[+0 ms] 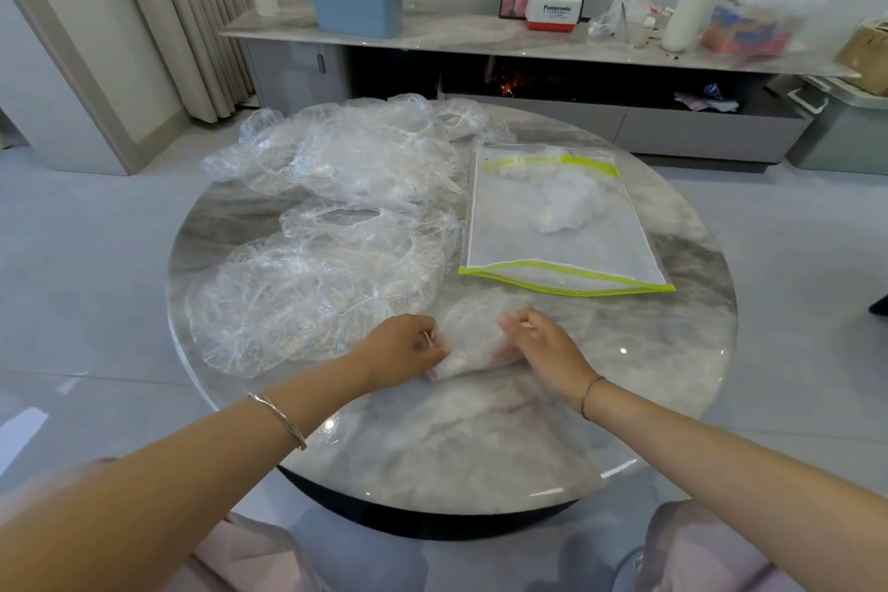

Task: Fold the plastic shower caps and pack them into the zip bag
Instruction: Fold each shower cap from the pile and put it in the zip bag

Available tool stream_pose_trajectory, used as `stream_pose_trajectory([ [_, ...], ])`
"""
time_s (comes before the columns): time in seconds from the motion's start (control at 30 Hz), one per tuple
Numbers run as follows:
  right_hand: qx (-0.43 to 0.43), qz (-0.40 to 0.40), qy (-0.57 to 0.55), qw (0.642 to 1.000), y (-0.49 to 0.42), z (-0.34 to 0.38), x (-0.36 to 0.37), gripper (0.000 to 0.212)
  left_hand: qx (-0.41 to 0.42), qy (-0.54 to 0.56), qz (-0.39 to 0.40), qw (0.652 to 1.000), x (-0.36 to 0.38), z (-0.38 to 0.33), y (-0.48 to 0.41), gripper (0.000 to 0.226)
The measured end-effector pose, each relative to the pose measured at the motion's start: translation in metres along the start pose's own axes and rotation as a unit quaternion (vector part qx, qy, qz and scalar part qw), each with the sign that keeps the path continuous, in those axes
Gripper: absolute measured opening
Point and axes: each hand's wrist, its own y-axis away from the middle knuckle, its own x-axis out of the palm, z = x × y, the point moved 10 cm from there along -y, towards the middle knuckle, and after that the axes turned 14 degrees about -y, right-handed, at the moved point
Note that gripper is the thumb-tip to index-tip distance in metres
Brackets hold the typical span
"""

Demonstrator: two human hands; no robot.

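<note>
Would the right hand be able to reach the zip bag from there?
Probably yes: the zip bag lies just beyond the right hand, only table between, though that hand holds a cap.

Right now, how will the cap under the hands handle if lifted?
Probably floppy: the folded shower cap is thin crinkled film. Likely light, and may spring open once the left hand and right hand release. May slide on glossy table.
</note>
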Motion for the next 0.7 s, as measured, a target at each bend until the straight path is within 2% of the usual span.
stream_pose_trajectory([
  [0.07, -0.024, -0.027, 0.070, 0.997, -0.002, -0.002, -0.007, 0.030, -0.008, 0.001, 0.010, 1.000, 0.005, 0.001, -0.001, 0.018],
  [0.13, -0.036, -0.048, 0.107, 0.992, -0.004, -0.002, -0.012, 0.038, -0.015, -0.015, 0.010, 1.000, 0.005, -0.001, 0.001, 0.015],
  [0.2, -0.020, -0.056, 0.095, 0.994, -0.005, -0.005, -0.014, 0.040, -0.008, -0.118, -0.018, 0.993, -0.002, -0.008, 0.005, 0.025],
  [0.23, -0.010, -0.055, 0.094, 0.994, -0.006, -0.006, -0.014, 0.040, 0.008, -0.176, -0.057, 0.983, -0.007, -0.014, 0.006, 0.031],
  [0.3, 0.005, -0.052, 0.109, 0.993, -0.008, -0.009, -0.014, 0.037, 0.084, -0.233, -0.161, 0.955, -0.019, -0.038, 0.016, 0.036],
  [0.37, 0.023, -0.053, 0.127, 0.990, -0.011, -0.012, -0.014, 0.032, 0.189, -0.272, -0.211, 0.920, -0.017, -0.062, 0.025, 0.039],
  [0.43, 0.033, -0.060, 0.145, 0.987, -0.012, -0.012, -0.014, 0.023, 0.254, -0.326, -0.165, 0.895, 0.005, -0.072, 0.027, 0.055],
  [0.5, 0.036, -0.059, 0.187, 0.980, -0.010, -0.009, -0.013, 0.009, 0.246, -0.361, -0.064, 0.897, 0.031, -0.066, 0.025, 0.078],
  [0.53, 0.031, -0.056, 0.212, 0.975, -0.009, -0.005, -0.013, 0.009, 0.225, -0.367, -0.012, 0.902, 0.042, -0.058, 0.024, 0.083],
  [0.6, -0.036, -0.049, 0.291, 0.955, -0.007, 0.010, -0.011, 0.026, 0.199, -0.375, 0.031, 0.905, 0.053, -0.046, 0.021, 0.078],
  [0.63, -0.127, -0.046, 0.337, 0.932, -0.003, 0.029, -0.006, 0.031, 0.193, -0.375, 0.037, 0.906, 0.053, -0.046, 0.020, 0.070],
  [0.7, -0.348, 0.002, 0.419, 0.838, 0.017, 0.064, 0.019, 0.029, 0.193, -0.364, 0.042, 0.910, 0.052, -0.045, 0.018, 0.063],
])
